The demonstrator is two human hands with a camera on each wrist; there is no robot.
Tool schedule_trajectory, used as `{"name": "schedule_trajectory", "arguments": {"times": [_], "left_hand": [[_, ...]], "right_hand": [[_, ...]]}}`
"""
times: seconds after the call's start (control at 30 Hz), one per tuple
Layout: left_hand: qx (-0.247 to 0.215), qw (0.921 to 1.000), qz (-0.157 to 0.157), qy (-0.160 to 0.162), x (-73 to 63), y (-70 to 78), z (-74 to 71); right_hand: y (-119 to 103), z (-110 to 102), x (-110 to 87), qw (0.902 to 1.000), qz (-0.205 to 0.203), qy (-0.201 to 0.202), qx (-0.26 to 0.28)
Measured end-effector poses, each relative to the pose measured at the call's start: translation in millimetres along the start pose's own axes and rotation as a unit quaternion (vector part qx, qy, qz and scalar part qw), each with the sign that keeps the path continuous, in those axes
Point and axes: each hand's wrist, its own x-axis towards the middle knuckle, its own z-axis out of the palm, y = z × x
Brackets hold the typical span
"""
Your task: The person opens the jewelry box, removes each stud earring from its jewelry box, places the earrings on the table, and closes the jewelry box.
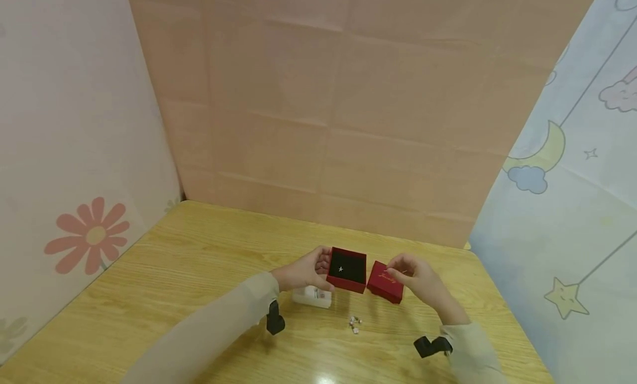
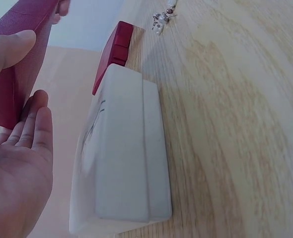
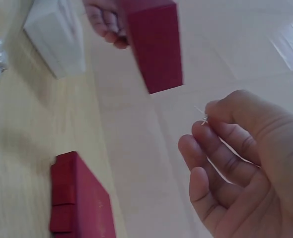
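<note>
My left hand (image 1: 301, 272) grips the side of an open red jewelry box (image 1: 346, 284), holding it raised above the table and tilted. A small silvery star-shaped piece (image 1: 340, 269) lies on the box's black lining. Between thumb and fingertip, my right hand (image 1: 423, 282) pinches a tiny silvery earring (image 3: 204, 119) with a thin pin sticking out. Below that hand is the red box lid (image 1: 385, 287), gold lettering on top. In the right wrist view the red box (image 3: 159, 54) is seen from outside, so its lining is hidden there.
A white box (image 1: 312, 299) stands on the wooden table (image 1: 224, 246), just under my left hand. Several small pearly jewelry pieces (image 1: 355, 324) lie in front of the red box. A tan backdrop (image 1: 323, 124) rises behind the table, with patterned sheets on both sides.
</note>
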Motion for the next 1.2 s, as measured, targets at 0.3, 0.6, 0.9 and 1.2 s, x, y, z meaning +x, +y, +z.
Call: {"name": "schedule_trajectory", "arguments": {"times": [0.3,0.6,0.9,1.2], "left_hand": [[-0.006,1.0000,-0.004,0.002,-0.4,1.4,0.9],[-0.009,0.9999,-0.009,0.001,-1.5,3.7,1.4],[-0.005,1.0000,-0.006,0.001,-0.8,3.2,1.0],[-0.002,1.0000,0.008,-0.006,-0.1,2.0,-0.3]], "right_hand": [[18,21,-0.5,0.9946,0.037,-0.094,-0.024],[24,38,-0.9,0.9883,0.040,-0.142,-0.040],[25,49,-6.4,0.9867,0.046,-0.144,-0.059],[25,53,-5.8,0.9849,0.040,-0.144,-0.088]]}}
